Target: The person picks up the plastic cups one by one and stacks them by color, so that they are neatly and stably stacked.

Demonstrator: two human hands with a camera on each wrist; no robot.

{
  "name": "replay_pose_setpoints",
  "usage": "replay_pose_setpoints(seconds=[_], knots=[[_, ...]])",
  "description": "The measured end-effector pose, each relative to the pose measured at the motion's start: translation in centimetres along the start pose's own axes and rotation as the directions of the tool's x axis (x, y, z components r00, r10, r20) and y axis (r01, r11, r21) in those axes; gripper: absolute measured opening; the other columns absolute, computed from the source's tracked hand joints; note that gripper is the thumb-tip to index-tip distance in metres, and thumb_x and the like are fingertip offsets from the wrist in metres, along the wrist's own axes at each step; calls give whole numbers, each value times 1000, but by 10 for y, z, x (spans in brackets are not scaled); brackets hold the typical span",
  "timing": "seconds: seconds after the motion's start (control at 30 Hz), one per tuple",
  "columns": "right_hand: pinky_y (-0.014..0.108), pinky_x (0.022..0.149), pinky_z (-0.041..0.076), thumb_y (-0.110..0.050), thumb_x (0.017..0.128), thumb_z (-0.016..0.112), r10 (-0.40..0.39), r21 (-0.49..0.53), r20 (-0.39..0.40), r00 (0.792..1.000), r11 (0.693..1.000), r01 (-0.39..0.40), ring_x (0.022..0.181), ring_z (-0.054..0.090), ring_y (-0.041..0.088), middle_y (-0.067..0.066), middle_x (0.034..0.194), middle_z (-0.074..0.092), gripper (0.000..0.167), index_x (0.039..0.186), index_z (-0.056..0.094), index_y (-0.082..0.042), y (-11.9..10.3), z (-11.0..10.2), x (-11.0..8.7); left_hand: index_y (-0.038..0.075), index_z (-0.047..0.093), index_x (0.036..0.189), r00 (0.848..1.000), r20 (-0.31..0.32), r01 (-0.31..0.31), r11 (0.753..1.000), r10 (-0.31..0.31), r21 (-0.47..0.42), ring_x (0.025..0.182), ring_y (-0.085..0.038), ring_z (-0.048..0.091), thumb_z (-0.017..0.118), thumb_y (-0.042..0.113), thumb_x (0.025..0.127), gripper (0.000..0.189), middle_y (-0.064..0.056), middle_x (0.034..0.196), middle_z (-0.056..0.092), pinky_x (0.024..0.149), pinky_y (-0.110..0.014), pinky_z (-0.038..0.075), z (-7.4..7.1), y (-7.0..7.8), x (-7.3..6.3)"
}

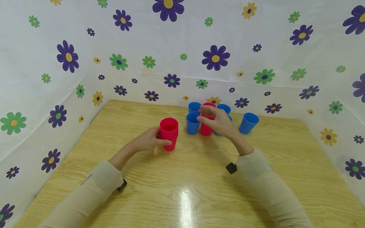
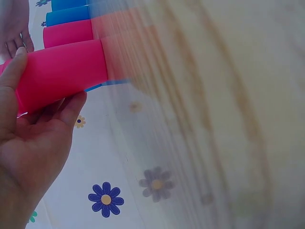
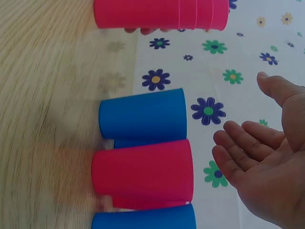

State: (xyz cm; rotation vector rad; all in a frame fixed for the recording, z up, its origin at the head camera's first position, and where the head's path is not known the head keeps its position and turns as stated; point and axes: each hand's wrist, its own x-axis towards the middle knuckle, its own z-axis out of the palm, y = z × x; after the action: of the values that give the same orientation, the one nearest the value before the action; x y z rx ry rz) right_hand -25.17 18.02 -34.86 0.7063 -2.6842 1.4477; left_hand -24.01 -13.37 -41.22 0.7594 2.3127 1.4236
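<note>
My left hand (image 1: 146, 139) grips a stack of nested red cups (image 1: 170, 146), thumb in front and fingers round the far side. The stack stands upright, mouth up. My right hand (image 1: 218, 121) hovers over the grouped cups, its fingers apart and holding nothing. Beneath it are a front red cup (image 1: 206, 129) and a back red cup (image 1: 209, 104), partly hidden by the hand. Left of these stand a front blue cup (image 1: 192, 125) and a back blue cup (image 1: 194, 107). On their right, a blue cup (image 1: 224, 108) shows behind the hand, with another mostly covered.
A single blue cup (image 1: 249, 123) stands apart, right of the group. The wooden table (image 1: 171, 183) carries all the cups. Flower-patterned white cloth (image 1: 176, 47) rises behind the table and along both sides.
</note>
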Motion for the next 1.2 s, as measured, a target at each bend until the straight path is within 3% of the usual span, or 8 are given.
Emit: replay_pose_setpoints(seconds=[0.27, 0.7, 1.2], knots=[[54, 100, 52, -20, 100, 70, 52, -14, -17, 999, 999, -52, 127, 57, 39, 22, 142, 58, 53, 144, 53, 3, 13, -12, -3, 2, 53, 140, 1000, 1, 22, 999, -22, -24, 112, -27, 62, 77, 18, 95, 54, -10, 125, 66, 101, -42, 50, 0, -3, 0], [59, 110, 42, -32, 101, 69, 118, -133, -69, 991, 983, -127, 140, 46, 42, 21, 150, 52, 63, 151, 47, -1, 36, -27, -7, -2, 51, 141, 1000, 5, -2, 1000, 2, 1, 111, -27, 62, 74, 19, 97, 54, -13, 126, 66, 101, -41, 50, -1, 2, -1], [59, 106, 46, -28, 96, 76, 52, -301, -76, 996, 951, -72, 136, 49, 42, 24, 146, 54, 63, 145, 52, 4, 50, -23, -7, -2, 52, 140, 1000, -4, 18, 1000, -18, -5, 110, -27, 62, 76, 16, 96, 53, -13, 124, 66, 100, -41, 51, 0, 2, 0]])
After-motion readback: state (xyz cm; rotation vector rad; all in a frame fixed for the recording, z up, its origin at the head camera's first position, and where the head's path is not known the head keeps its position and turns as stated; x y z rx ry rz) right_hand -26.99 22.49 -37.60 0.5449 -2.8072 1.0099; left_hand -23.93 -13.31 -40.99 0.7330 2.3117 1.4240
